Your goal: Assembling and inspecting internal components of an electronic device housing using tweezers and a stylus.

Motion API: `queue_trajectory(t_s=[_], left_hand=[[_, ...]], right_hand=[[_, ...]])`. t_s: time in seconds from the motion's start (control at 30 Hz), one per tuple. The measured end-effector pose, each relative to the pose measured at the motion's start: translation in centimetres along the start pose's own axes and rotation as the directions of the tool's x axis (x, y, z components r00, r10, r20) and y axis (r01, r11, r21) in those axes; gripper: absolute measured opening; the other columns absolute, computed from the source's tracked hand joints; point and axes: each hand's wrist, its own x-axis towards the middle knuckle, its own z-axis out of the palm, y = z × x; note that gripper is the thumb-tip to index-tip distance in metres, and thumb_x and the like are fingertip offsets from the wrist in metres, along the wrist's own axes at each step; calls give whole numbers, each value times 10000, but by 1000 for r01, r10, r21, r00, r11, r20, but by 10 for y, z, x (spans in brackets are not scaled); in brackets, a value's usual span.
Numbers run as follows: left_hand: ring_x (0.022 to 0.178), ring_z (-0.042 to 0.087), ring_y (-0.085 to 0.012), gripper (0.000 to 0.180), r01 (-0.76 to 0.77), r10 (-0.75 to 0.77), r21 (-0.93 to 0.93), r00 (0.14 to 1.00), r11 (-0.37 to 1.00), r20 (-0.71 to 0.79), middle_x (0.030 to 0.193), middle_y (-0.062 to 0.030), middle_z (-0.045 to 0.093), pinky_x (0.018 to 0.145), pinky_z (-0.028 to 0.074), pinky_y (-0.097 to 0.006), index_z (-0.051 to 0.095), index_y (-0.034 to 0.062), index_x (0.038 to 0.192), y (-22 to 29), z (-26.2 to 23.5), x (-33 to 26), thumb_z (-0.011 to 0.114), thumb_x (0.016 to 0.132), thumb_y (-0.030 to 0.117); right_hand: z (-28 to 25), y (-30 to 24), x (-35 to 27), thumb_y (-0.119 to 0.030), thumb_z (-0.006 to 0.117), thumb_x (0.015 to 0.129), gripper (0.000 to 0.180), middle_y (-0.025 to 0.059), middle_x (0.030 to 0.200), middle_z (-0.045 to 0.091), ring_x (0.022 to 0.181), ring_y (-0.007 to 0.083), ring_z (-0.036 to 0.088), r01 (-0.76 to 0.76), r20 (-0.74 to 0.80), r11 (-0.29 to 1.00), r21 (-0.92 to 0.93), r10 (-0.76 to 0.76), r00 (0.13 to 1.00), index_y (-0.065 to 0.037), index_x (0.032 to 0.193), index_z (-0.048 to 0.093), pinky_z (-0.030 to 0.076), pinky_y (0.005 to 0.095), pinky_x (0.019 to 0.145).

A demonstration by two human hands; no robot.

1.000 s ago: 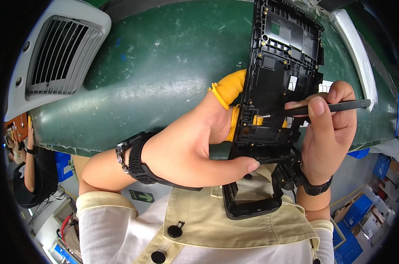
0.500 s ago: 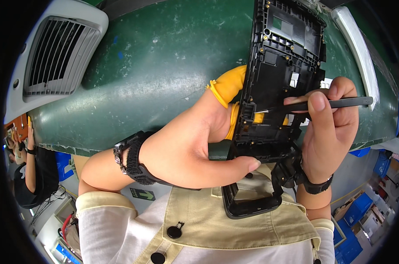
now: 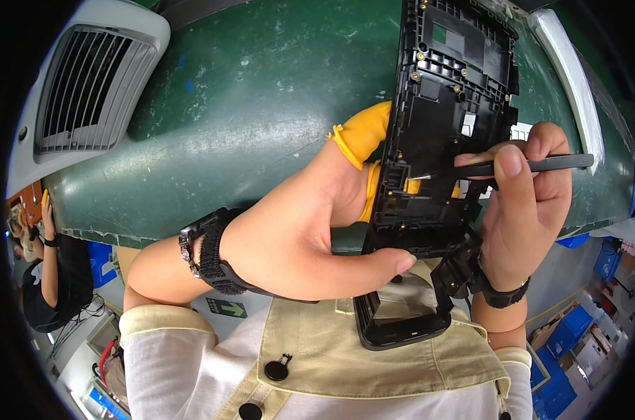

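Observation:
My left hand [image 3: 296, 238] grips a black plastic device housing [image 3: 429, 115] by its left side, thumb at the lower edge and yellow-covered fingers behind it. The housing is tilted up, with ribs, brass-coloured inserts and cut-out windows. A black frame-like part [image 3: 405, 336] hangs at its lower end. Pinched in my right hand [image 3: 531, 203] is a pair of black tweezers [image 3: 566, 163]. Their thin metal tip points left, over a window in the housing where yellow shows through. Whether the tip touches anything, I cannot tell.
The green worktop [image 3: 261, 77] is scuffed. A pale machine with a slatted vent [image 3: 86, 91] stands at the far left, and a long white bar [image 3: 566, 77] lies at right. Another person's arm [image 3: 48, 269] shows at left. Blue bins [image 3: 562, 336] sit beyond the right side.
The tweezers' tip has shifted slightly right, away from the housing's left edge. My left hand keeps its hold, and the housing is nearly still.

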Motion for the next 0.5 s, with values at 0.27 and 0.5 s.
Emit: queue_trajectory(t_s=[0.27,0.5], left_hand=[[1154,332,-170,812,-8,7,-28,1000,1000,-13,1254,-104,293,923,303,-308,15,14,1294,-2,0,-1,492,656,-141],[1138,350,-171,803,-26,26,-8,1000,1000,5,1242,-103,311,913,308,-301,33,3,1293,-2,0,0,499,653,-134]], right_hand=[[2,1,1,-50,473,807,135,32,670,453,618,130,527,1,0,1000,-7,-1,1000,-33,869,354,469,291,651],[-1,2,0,-46,473,806,130,25,684,430,624,121,520,-2,5,1000,-25,2,1000,-25,865,359,479,300,653]])
